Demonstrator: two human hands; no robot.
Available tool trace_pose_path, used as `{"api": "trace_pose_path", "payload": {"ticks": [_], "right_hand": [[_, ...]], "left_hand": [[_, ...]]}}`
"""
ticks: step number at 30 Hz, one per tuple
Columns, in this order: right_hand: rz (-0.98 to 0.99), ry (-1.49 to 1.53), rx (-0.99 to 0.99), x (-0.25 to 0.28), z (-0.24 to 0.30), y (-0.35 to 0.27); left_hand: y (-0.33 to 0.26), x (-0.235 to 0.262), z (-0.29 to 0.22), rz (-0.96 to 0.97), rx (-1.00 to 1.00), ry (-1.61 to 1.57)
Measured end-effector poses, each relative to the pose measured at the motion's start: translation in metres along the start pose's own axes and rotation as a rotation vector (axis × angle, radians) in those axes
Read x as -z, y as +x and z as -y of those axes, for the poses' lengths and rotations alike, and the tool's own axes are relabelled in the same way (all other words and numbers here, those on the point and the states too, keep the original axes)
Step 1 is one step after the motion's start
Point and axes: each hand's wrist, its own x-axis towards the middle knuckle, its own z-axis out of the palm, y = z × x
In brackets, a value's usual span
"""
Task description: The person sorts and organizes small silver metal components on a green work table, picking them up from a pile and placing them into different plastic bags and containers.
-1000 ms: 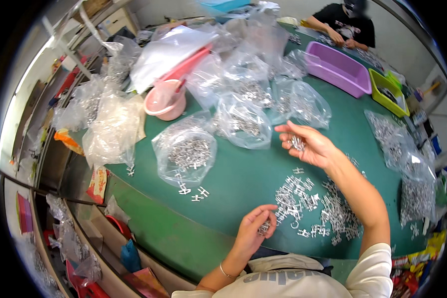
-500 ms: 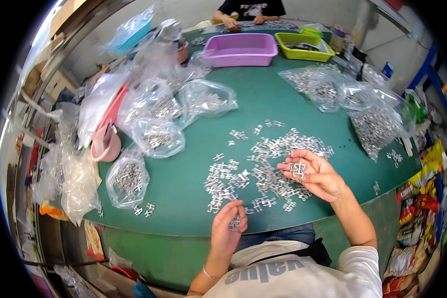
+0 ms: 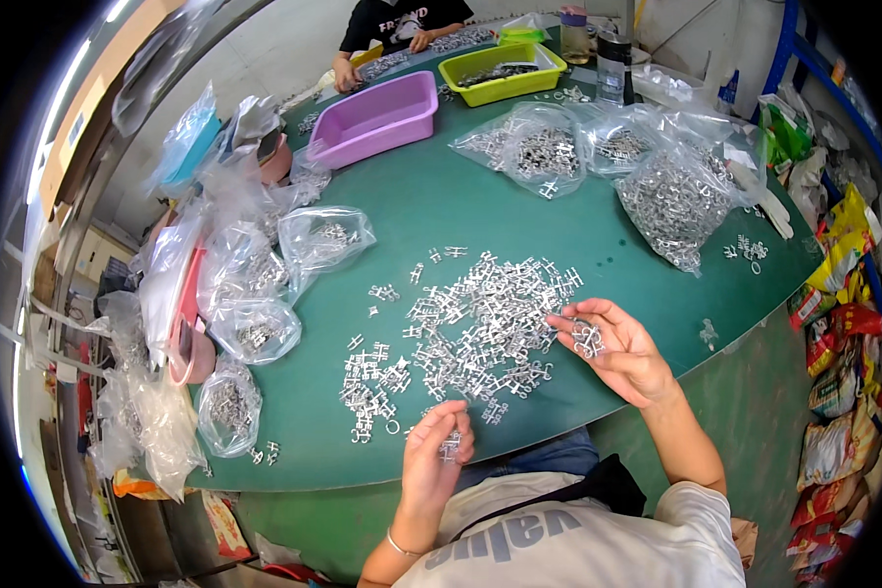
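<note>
My right hand [image 3: 627,355] hovers at the right edge of a large pile of small silver metal pieces [image 3: 490,314], palm turned inward. Its curled fingers hold a few pieces with hooked ends [image 3: 587,340]; exactly how many I cannot tell. Closer to the table's front edge, my left hand [image 3: 433,449] has bent fingers closed around similar silver pieces [image 3: 451,447], partly hidden by the fingers. A smaller cluster of the same pieces [image 3: 367,387] lies left of the pile, with a ring [image 3: 392,427] beside it.
Clear bags of metal parts stand at left [image 3: 230,407] and at right [image 3: 676,206] on the green table [image 3: 412,216]. A purple basin [image 3: 377,122] and a yellow-green basin [image 3: 500,83] sit at the back. Across the table, a person's hands [image 3: 346,73] rest near more parts.
The view has swung right, so the table's contents appear shifted left. Both hands keep nearly the same pose, still holding metal pieces.
</note>
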Motion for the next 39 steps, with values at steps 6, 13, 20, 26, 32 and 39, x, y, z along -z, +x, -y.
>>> {"api": "trace_pose_path", "payload": {"ticks": [6,13,20,26,32,39], "right_hand": [[0.003,-0.079,0.063,0.02,0.006,-0.007],[-0.022,-0.312,0.06,0.02,-0.003,-0.012],[-0.186,-1.0,0.245,0.018,-0.016,-0.013],[-0.448,-0.568,0.194,0.025,-0.021,-0.01],[-0.287,-1.239,0.132,0.026,-0.007,-0.005],[-0.189,-0.635,-0.121,0.001,-0.021,-0.012]], "left_hand": [[0.021,-0.031,0.015,0.028,0.079,0.133],[0.061,-0.088,0.04,0.114,0.126,0.521],[0.087,-0.098,0.07,0.093,0.118,0.277],[0.086,-0.096,0.059,0.144,0.122,0.393],[0.076,-0.084,0.047,0.118,0.017,0.766],[0.066,-0.085,0.043,0.209,-0.359,1.26]]}}
